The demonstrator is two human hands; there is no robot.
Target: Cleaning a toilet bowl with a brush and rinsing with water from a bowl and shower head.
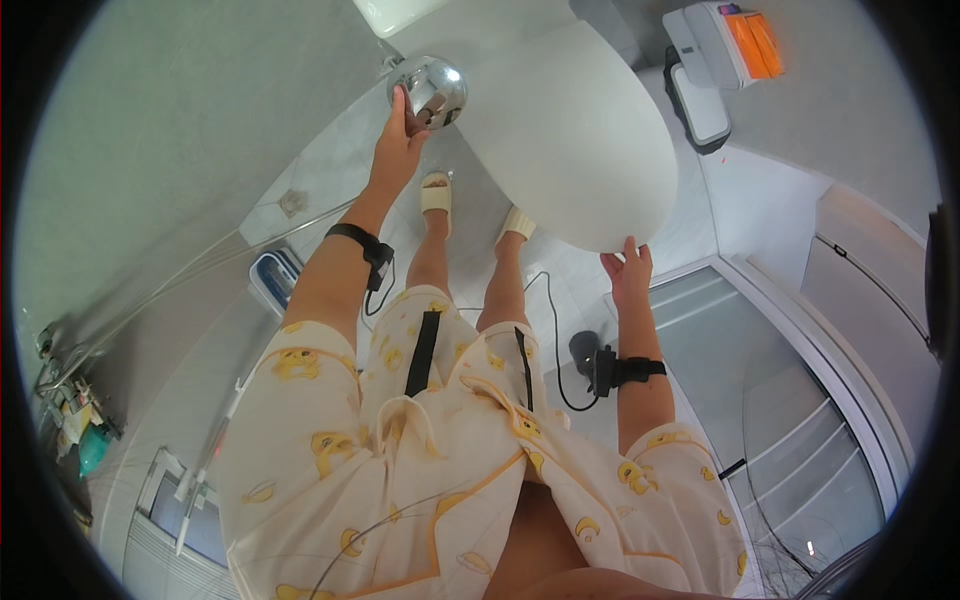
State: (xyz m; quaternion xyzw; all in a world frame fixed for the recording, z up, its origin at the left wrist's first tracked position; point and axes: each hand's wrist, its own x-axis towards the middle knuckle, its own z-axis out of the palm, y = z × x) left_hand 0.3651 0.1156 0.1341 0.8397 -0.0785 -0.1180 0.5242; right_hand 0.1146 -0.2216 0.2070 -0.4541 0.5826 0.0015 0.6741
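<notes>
At the upper middle, a white toilet with its lid [570,135] down spreads before me. My right hand [630,271] touches the rounded front edge of this lid with its fingertips, the fingers a little apart. To the left, my left hand [399,142] is on a shiny round chrome object [435,90], perhaps a wall-mounted paper holder; a dark reflection shows beside the fingers. Whether the fingers grip its edge or only rest there is not plain. Both forearms wear black straps with small devices.
A floor drain [293,202] lies at the left. Black cables hang near my legs. A waste bin [697,109] and an orange tissue pack [754,46] are at the upper right. A glass sliding door [772,375] stands on the right.
</notes>
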